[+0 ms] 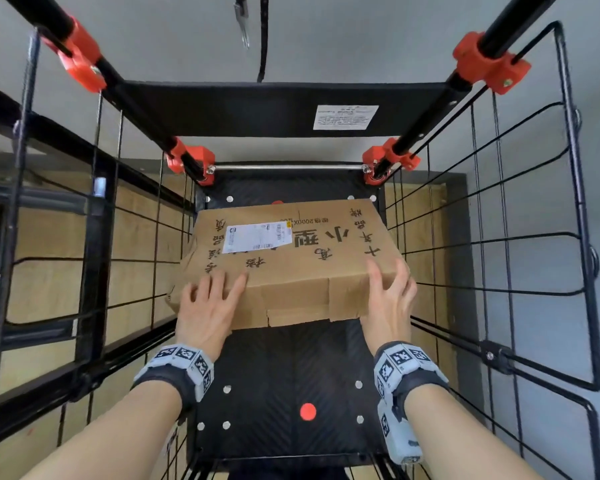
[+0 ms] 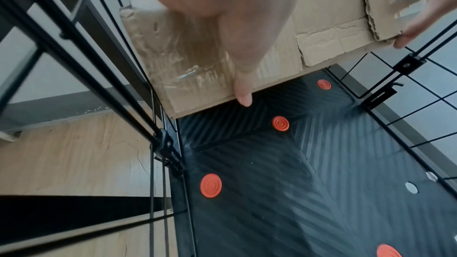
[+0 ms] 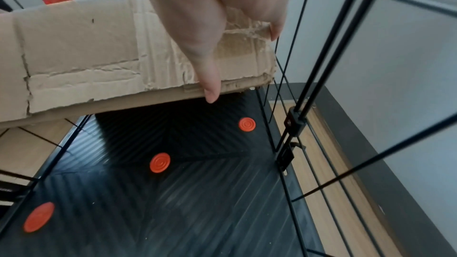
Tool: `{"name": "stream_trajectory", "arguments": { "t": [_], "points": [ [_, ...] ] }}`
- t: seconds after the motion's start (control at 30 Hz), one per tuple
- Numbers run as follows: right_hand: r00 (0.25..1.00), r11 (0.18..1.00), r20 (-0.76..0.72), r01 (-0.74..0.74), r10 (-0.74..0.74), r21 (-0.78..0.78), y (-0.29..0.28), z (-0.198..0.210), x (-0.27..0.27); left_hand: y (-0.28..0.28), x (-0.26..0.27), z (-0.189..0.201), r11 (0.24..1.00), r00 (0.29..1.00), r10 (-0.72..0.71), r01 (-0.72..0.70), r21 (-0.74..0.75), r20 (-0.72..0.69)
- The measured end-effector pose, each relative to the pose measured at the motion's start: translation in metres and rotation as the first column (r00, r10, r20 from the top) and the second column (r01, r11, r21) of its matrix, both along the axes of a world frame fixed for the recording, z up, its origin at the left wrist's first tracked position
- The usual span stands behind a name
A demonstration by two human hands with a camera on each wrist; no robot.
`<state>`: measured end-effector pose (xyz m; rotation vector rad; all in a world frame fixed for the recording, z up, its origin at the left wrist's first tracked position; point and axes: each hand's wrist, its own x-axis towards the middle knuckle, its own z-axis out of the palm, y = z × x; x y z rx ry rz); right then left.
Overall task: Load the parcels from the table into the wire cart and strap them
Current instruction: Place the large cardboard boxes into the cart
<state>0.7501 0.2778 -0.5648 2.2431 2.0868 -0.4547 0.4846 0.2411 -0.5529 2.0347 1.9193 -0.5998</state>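
A brown cardboard parcel [image 1: 291,261] with black printed characters and a white shipping label [image 1: 257,236] sits low inside the wire cart [image 1: 499,237], over the far half of its black ribbed floor [image 1: 291,372]. The near end of the parcel is lifted off the floor. My left hand [image 1: 207,306] grips the near left corner, fingers on top. In the left wrist view its thumb [image 2: 243,89] runs down the near face of the parcel [image 2: 321,26]. My right hand [image 1: 388,299] grips the near right corner, with its thumb [image 3: 210,85] reaching the parcel's [image 3: 86,46] lower edge.
Wire walls close in left and right of the hands. A black strap [image 1: 263,39] with a metal hook [image 1: 243,26] hangs over the cart's back panel [image 1: 257,109]. A black table frame [image 1: 94,258] stands outside on the left, on the wooden flooring.
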Motion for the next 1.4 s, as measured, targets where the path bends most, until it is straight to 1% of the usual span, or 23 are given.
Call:
{"name": "stream_trajectory", "arguments": {
  "t": [0.07,0.13,0.2,0.23,0.27,0.33,0.4,0.57,0.67,0.8,0.93,1.0,1.13,1.23,1.3,1.4],
  "points": [
    [0.997,0.998,-0.073,0.034,-0.037,-0.048,-0.001,-0.005,0.002,0.001,0.000,-0.006,1.000,1.000,-0.016,0.016,-0.010,0.015],
    [0.978,0.988,-0.164,0.110,-0.126,-0.108,0.000,-0.007,0.005,0.003,0.002,-0.010,0.998,0.999,-0.034,0.035,-0.052,0.016],
    [0.931,0.960,-0.256,0.224,-0.261,-0.165,0.000,-0.009,0.007,0.005,0.006,-0.014,0.995,1.000,-0.012,0.012,-0.097,0.007],
    [0.905,0.948,-0.295,0.260,-0.305,-0.182,0.001,-0.011,0.008,0.006,0.007,-0.017,0.993,1.000,0.014,-0.014,-0.121,-0.001],
    [0.886,0.942,-0.328,0.280,-0.328,-0.185,0.003,-0.013,0.007,0.009,0.009,-0.017,0.990,1.000,0.030,-0.030,-0.141,0.000],
    [0.859,0.936,-0.373,0.311,-0.350,-0.163,0.006,-0.020,0.008,0.017,0.014,-0.019,0.987,0.999,0.018,-0.011,-0.160,0.040],
    [0.839,0.920,-0.378,0.355,-0.393,-0.168,0.008,-0.029,0.008,0.022,0.017,-0.025,0.977,0.997,0.004,0.013,-0.211,0.083],
    [0.827,0.865,-0.282,0.409,-0.486,-0.291,0.020,-0.042,0.009,0.036,0.018,-0.040,0.945,0.988,0.080,-0.032,-0.327,0.135],
    [0.840,0.851,-0.262,0.363,-0.475,-0.379,0.025,-0.038,0.007,0.033,0.018,-0.041,0.922,0.990,0.071,-0.018,-0.386,0.125],
    [0.862,0.817,-0.220,0.308,-0.456,-0.488,0.027,-0.016,0.004,0.031,0.018,-0.026,0.926,0.993,0.074,-0.032,-0.377,0.097],
    [0.884,0.815,-0.227,0.240,-0.408,-0.528,0.020,0.022,-0.003,0.030,0.023,0.014,0.941,0.997,0.059,-0.038,-0.336,0.054],
    [0.907,0.828,-0.233,0.184,-0.351,-0.530,0.014,0.047,-0.008,0.026,0.026,0.039,0.949,0.996,0.077,-0.056,-0.310,0.055],
    [0.943,0.852,-0.252,0.058,-0.218,-0.520,-0.002,0.113,-0.018,0.007,0.037,0.103,0.963,0.987,0.144,-0.123,-0.240,0.072],
    [0.957,0.881,-0.274,-0.044,-0.099,-0.472,-0.017,0.167,-0.023,-0.020,0.046,0.157,0.969,0.973,0.208,-0.190,-0.159,0.102],
    [0.957,0.902,-0.288,-0.133,0.010,-0.412,-0.028,0.204,-0.027,-0.042,0.050,0.191,0.971,0.961,0.236,-0.225,-0.085,0.143],
    [0.947,0.907,-0.295,-0.229,0.124,-0.354,-0.049,0.256,-0.029,-0.079,0.053,0.239,0.963,0.951,0.262,-0.268,0.019,0.162]
  ]
}}
